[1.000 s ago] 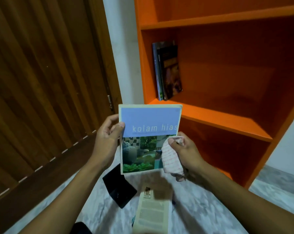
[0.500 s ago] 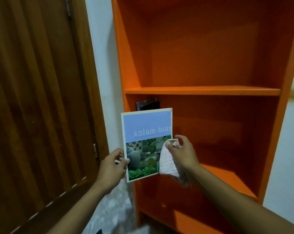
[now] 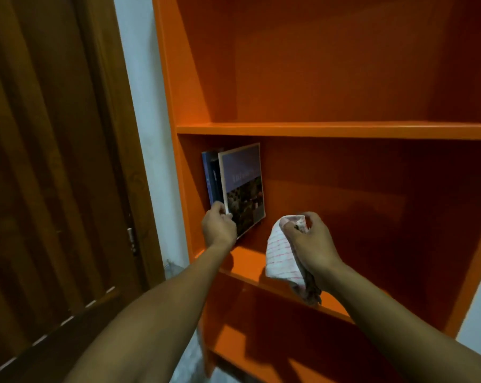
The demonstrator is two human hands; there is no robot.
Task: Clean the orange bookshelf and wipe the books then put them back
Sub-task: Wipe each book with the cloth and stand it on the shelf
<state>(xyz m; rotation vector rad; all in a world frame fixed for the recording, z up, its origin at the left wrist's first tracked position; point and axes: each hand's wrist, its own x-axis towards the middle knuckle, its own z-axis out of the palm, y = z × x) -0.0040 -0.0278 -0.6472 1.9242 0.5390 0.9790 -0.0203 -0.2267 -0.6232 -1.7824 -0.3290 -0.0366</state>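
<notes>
my left hand (image 3: pixel 219 227) pinches the blue-covered book's (image 3: pixel 243 189) near lower corner beside dark books (image 3: pixel 212 176) at the orange bookshelf's (image 3: pixel 330 130) left wall; right hand (image 3: pixel 311 241) grips a striped cloth (image 3: pixel 282 258); open shelf to the right

place: home room | signs: orange bookshelf (image 3: pixel 316 129), wooden door (image 3: pixel 54 161), white wall (image 3: pixel 150 134)
</notes>
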